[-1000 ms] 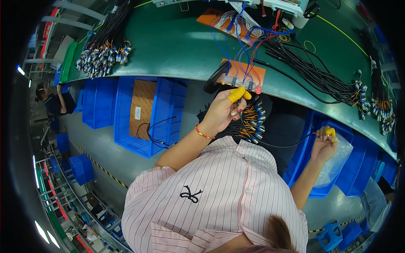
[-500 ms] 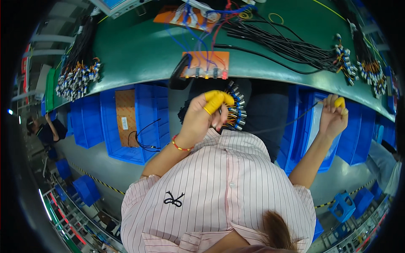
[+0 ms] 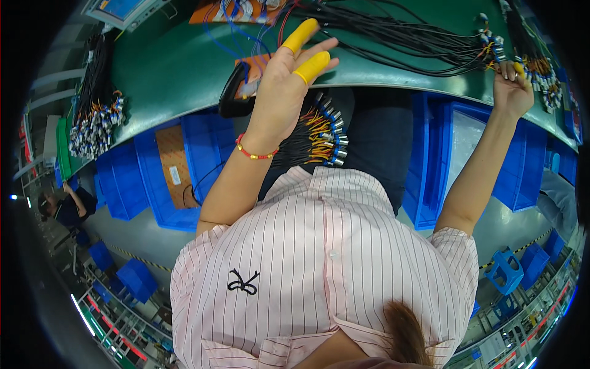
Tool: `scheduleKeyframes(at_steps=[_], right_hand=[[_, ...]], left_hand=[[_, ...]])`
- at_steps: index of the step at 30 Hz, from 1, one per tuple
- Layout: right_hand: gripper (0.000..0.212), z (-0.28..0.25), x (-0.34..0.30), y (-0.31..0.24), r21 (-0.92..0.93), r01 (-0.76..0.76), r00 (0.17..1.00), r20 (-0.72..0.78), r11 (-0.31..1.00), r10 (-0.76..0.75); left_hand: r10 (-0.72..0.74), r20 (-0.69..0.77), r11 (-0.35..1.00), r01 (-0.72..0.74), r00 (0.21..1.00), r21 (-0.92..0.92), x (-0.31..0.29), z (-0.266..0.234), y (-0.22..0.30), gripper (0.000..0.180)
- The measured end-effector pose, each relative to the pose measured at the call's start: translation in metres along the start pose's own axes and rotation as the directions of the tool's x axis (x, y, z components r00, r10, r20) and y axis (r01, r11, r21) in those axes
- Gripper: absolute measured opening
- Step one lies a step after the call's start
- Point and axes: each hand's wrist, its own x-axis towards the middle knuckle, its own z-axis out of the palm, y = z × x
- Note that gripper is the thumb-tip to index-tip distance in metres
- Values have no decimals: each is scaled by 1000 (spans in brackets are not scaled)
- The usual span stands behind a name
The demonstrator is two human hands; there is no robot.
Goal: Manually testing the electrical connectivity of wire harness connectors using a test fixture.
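Note:
My left hand (image 3: 286, 89) reaches over the table's front edge, its fingers stretched apart and two of them in yellow finger covers. It partly hides an orange board (image 3: 255, 67) with thin wires and a black handle-shaped thing (image 3: 234, 92). At the right, my right hand (image 3: 514, 95) has its fingers bent together, one with a yellow cover, at the connector ends of a black cable bundle (image 3: 418, 52). Its fingertips pinch a cable end among them, mostly hidden. Across my lap lies a fan of cables with silver-and-blue connectors (image 3: 332, 135) and orange and yellow wires.
More cable bundles hang over the green table (image 3: 166, 80) at the left (image 3: 98, 126) and far right (image 3: 544, 80). Blue bins (image 3: 424, 166) stand under the table edge on both sides. A second orange board (image 3: 203, 13) lies farther back. Another person (image 3: 70, 203) is at the far left.
My left hand has risen from the lap cables to above the table, its fingers opening out. My right hand has moved forward to the connector ends on the table. The whole view has shifted slightly.

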Motion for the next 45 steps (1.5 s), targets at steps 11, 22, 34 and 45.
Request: scheduleKeyframes(at_steps=[11, 22, 34, 45], right_hand=[[43, 5, 18, 29, -455, 144, 967, -125, 879, -224], [26, 109, -56, 83, -809, 412, 740, 566, -420, -364], [25, 163, -236, 232, -805, 437, 486, 587, 401, 648], [22, 87, -191, 131, -285, -508, 856, -59, 813, 514]], left_hand=[[-219, -145, 747, 261, 965, 612, -98, -80, -35, 25], [-184, 36, 178, -3, 982, 984, -74, -104, -81, 19], [-468, 105, 656, 266, 877, 706, -106, -87, -4, 15], [-229, -38, 598, 171, 973, 783, -108, -126, 21, 23]])
